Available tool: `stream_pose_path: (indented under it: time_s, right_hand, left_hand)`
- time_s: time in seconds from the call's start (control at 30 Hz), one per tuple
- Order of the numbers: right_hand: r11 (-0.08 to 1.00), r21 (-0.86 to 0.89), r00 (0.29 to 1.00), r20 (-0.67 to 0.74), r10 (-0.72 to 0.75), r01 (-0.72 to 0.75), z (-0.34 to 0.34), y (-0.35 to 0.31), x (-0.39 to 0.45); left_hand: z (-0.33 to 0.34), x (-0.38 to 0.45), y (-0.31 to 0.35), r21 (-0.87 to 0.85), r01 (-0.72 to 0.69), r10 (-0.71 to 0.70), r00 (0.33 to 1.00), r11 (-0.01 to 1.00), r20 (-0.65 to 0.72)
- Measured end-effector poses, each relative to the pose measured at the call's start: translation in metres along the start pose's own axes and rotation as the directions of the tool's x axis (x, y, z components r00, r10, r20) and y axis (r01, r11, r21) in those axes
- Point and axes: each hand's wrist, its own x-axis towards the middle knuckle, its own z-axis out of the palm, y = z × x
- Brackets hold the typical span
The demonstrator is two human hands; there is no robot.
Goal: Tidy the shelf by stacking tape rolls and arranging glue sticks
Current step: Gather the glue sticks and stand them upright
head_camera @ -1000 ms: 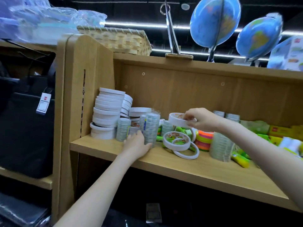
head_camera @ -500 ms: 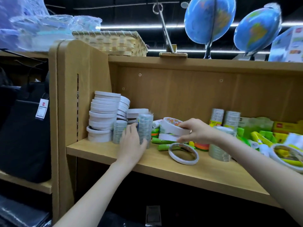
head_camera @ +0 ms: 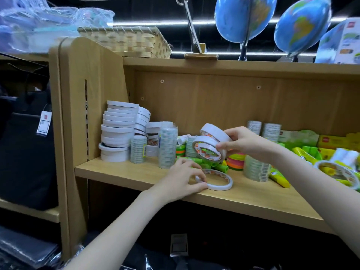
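the left hand point(head_camera: 180, 181) curls its fingers on the near edge of a thin white tape ring point(head_camera: 216, 179) lying flat near the front of the wooden shelf point(head_camera: 120, 172). just above and behind, the right hand point(head_camera: 243, 143) pinches two white tape rolls point(head_camera: 211, 145) together, tilted in the air. green glue sticks point(head_camera: 196, 160) lie under them. farther left, a tall stack of white tape rolls point(head_camera: 117, 131) stands against the shelf's side wall.

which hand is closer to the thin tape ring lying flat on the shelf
Left. The left hand grips the flat tape ring at its near-left rim; the right hand holds two tape rolls above it.
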Motion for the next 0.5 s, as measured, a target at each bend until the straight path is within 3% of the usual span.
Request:
stream_pose_path:
  time_s: [0.17, 0.4, 0.5]
  right_hand:
    - [0.998, 0.055, 1.000, 0.018, 0.010, -0.011, -0.014, -0.004, -0.014]
    - [0.937, 0.348, 0.999, -0.004, 0.040, -0.036, -0.029, -0.011, -0.020]
    - [0.969, 0.243, 0.997, -0.081, -0.018, 0.038, -0.029, -0.018, -0.019]
  left_hand:
    - [-0.008, -0.001, -0.008, -0.035, 0.064, -0.061, 0.996, 0.997, 0.069]
    - [-0.010, 0.001, -0.005, 0.039, 0.126, -0.128, 0.990, 0.991, 0.059]
    - [-0.009, 0.000, -0.007, 0.043, 0.141, -0.142, 0.989, 0.989, 0.032]
